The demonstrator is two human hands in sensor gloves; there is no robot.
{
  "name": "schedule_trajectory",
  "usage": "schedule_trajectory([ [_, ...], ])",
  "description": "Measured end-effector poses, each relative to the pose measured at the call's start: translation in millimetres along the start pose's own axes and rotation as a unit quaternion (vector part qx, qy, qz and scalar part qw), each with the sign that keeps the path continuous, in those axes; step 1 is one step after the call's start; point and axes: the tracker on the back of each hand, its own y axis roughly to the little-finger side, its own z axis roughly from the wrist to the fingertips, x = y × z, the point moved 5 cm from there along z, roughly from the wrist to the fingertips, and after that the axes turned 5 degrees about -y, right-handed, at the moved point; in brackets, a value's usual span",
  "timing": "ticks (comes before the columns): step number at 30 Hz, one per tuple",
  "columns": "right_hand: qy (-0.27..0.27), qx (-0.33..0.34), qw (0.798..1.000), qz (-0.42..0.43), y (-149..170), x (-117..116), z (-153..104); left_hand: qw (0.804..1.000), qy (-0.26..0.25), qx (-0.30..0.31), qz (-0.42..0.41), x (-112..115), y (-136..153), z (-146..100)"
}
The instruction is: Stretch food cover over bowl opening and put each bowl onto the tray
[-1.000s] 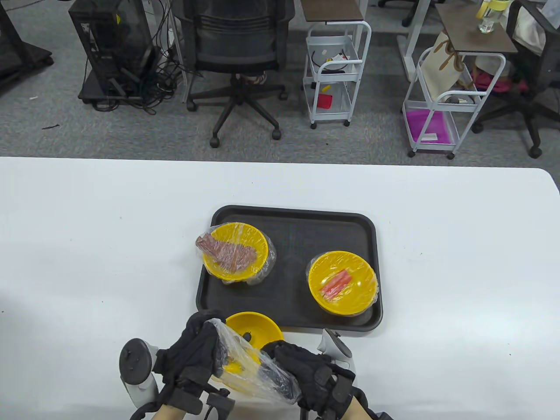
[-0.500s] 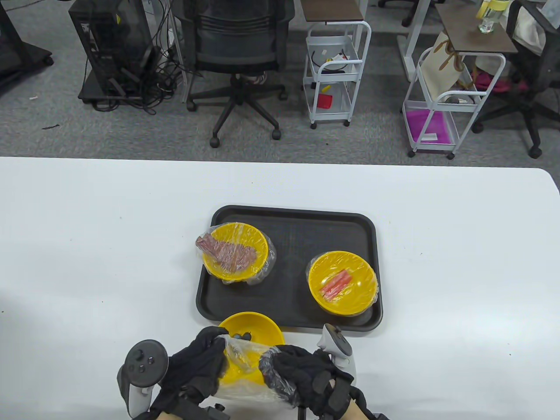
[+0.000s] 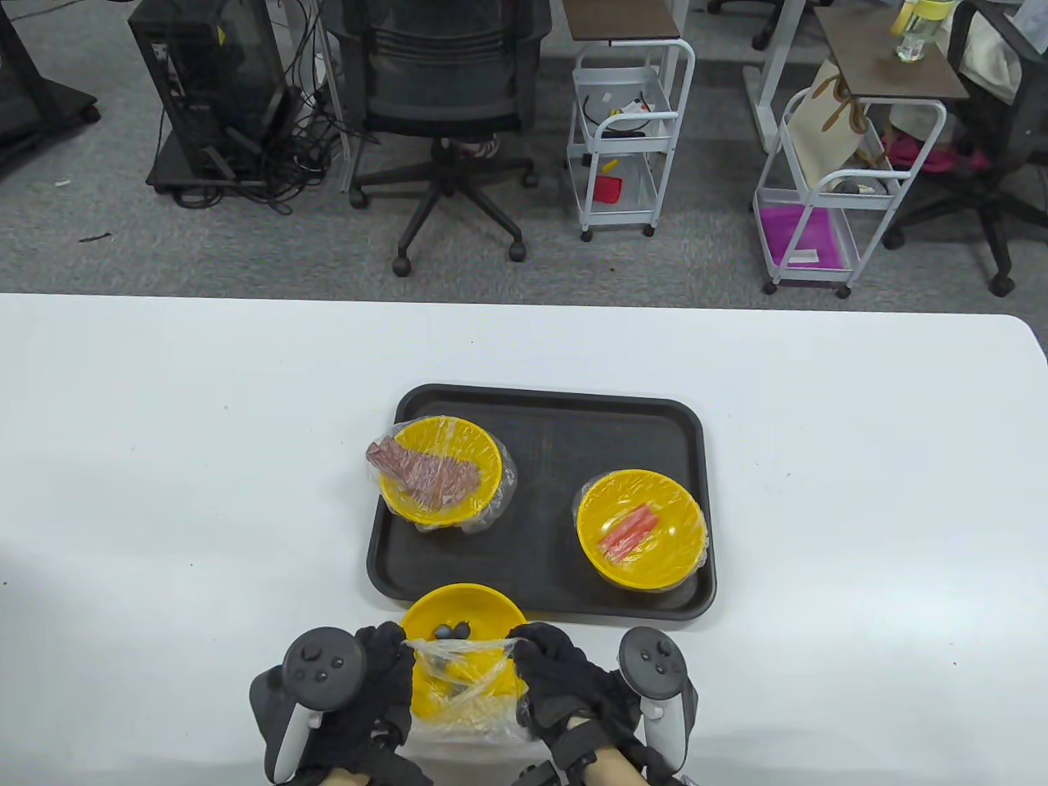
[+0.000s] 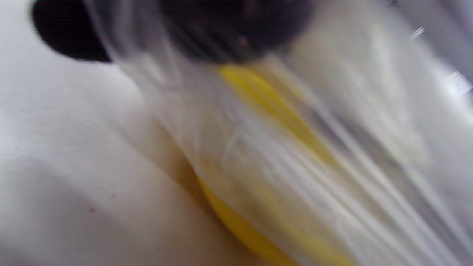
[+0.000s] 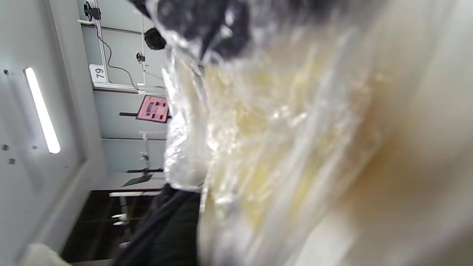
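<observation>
A yellow bowl [image 3: 467, 610] holding small dark items stands on the white table just in front of the black tray [image 3: 540, 426]. A clear plastic food cover [image 3: 463, 671] is stretched across its near half. My left hand [image 3: 385, 663] grips the cover's left edge and my right hand [image 3: 540, 663] grips its right edge, one on each side of the bowl. In the left wrist view the blurred bowl [image 4: 258, 92] shows through the cover [image 4: 314, 192]. The right wrist view is filled by the crinkled cover [image 5: 266, 140].
Two covered yellow bowls stand on the tray: one with brown food [image 3: 442, 471] at the left, one with pink sticks [image 3: 643, 528] at the right. The white table [image 3: 164, 458] reaches wide on both sides. An office chair and carts stand beyond its far edge.
Both hands have turned palm-down and pulled apart, drawing the bunched cover down from above the bowl and spreading it over the bowl's near half.
</observation>
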Motion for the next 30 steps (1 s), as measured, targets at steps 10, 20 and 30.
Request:
schedule_trajectory([
  [10, 0.037, -0.034, 0.996, -0.076, 12.1, 4.6, 6.2, 0.996, 0.055, -0.052, 0.038, 19.0, 7.0, 12.2],
  [20, -0.003, -0.037, 0.997, -0.062, 24.2, -1.1, 18.2, 0.996, 0.009, -0.033, -0.079, 18.4, 32.2, 21.4],
  [30, -0.058, 0.025, 0.998, 0.027, 16.5, 2.0, 24.4, 0.925, 0.146, 0.013, -0.350, 41.8, 38.5, 32.8],
])
